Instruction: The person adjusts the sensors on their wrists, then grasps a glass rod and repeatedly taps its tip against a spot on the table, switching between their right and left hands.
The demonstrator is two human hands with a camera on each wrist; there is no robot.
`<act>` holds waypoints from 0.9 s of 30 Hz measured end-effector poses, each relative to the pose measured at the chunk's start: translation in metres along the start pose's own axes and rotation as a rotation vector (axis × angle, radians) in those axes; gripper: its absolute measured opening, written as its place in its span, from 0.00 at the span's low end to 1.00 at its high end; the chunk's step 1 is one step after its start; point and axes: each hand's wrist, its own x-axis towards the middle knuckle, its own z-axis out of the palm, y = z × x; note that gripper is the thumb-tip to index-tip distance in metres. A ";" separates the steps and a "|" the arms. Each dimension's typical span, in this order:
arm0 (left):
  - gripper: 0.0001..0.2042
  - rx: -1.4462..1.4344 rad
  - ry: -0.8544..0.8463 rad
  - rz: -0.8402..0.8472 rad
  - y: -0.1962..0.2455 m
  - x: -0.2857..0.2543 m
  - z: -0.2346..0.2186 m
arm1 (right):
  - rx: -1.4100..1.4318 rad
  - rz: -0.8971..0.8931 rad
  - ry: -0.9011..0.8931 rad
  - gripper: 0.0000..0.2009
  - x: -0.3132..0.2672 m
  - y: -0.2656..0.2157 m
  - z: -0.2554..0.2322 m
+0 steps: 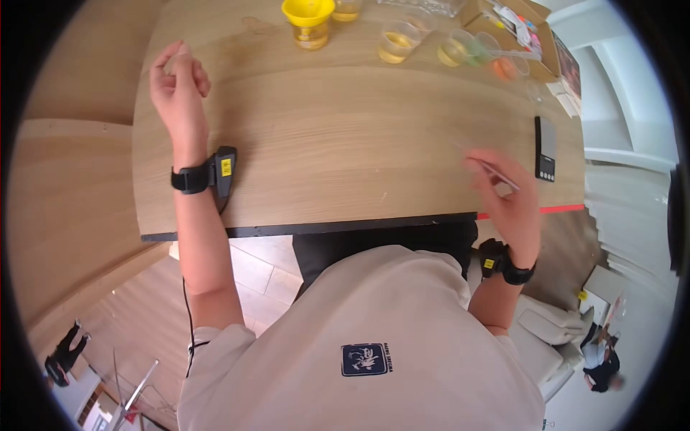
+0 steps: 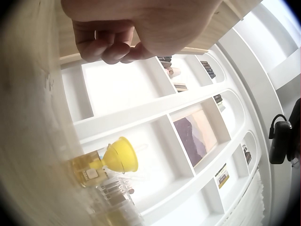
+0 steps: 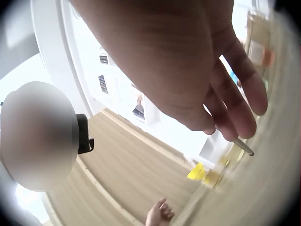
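Observation:
My right hand (image 1: 512,205) is over the right part of the table near its front edge, pinching a thin, light-coloured stick (image 1: 501,177). In the right wrist view the stick's blunt tip (image 3: 244,148) pokes out below the fingertips; the rest is hidden behind the hand. My left hand (image 1: 181,90) hovers over the table's left side, fingers loosely curled around nothing. Ahead and to its right, a yellow funnel (image 1: 307,10) sits on a clear container (image 1: 310,37) of yellow liquid. A black digital scale (image 1: 545,149) lies just right of my right hand.
Along the far side stand clear cups of pale yellow liquid (image 1: 395,47), a greenish cup (image 1: 480,50) and one with something orange (image 1: 507,68). A cardboard box (image 1: 550,63) of small items occupies the far right corner. The table's black front edge (image 1: 359,228) runs before my body.

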 end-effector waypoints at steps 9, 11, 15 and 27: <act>0.14 -0.021 -0.005 0.001 0.002 -0.002 0.001 | -0.200 -0.279 -0.085 0.11 0.062 -0.010 0.052; 0.14 -0.044 -0.012 0.000 0.000 0.000 0.000 | -0.188 -0.182 0.025 0.12 0.063 0.021 0.040; 0.14 -0.041 -0.016 0.010 0.000 0.000 -0.002 | -0.309 0.191 0.218 0.12 0.048 0.049 -0.022; 0.15 0.035 -0.023 0.006 0.006 -0.004 0.005 | -0.327 0.124 0.063 0.09 -0.023 -0.004 -0.025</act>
